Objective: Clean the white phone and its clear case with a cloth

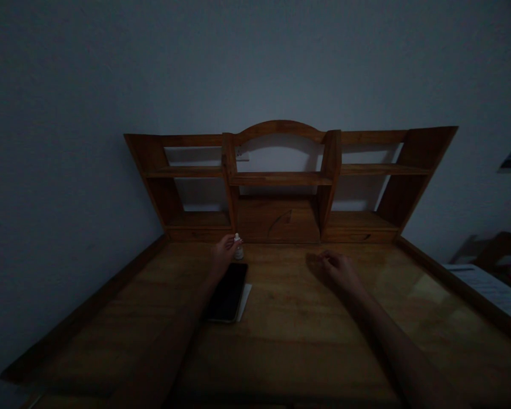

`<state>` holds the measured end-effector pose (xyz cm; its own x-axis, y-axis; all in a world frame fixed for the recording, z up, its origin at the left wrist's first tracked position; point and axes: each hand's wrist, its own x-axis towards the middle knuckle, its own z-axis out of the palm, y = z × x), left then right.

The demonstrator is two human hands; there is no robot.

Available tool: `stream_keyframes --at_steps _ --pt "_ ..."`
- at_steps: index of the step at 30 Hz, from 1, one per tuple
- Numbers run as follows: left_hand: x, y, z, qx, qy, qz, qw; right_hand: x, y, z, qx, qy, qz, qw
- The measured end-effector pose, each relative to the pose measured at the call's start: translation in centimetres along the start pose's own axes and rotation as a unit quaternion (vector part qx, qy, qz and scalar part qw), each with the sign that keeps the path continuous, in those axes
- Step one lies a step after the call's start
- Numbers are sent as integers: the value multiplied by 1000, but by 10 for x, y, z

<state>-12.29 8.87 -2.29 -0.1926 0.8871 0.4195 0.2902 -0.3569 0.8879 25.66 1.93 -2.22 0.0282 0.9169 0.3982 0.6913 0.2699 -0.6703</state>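
My left hand (223, 251) has its fingers closed around the upper part of a small whitish bottle (239, 253). The bottle is upright, beyond the far end of a dark phone (229, 293). Whether its base touches the desk I cannot tell. A white paper or card (244, 301) sticks out from under the phone's right side. To the right, my right hand (336, 267) is low over the desk, its fingertips drawn together. Anything between those fingers is too dark and small to make out.
A wooden desk (281, 341) spreads below both hands. Along its back stands a wooden shelf unit (281, 179) with several compartments. A raised wooden edge (460, 287) runs along the right side. Beyond it lies a pale patterned surface (494, 289) beside a wooden chair-like piece (500, 250).
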Motion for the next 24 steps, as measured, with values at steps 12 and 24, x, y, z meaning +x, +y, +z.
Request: stream_keyframes --at_steps 12,24 --pt "-12 63 -17 92 116 118 982 3 1 -8 14 57 24 998" --pt "-79 59 59 219 -258 131 932 3 1 -7 -2 87 55 995"
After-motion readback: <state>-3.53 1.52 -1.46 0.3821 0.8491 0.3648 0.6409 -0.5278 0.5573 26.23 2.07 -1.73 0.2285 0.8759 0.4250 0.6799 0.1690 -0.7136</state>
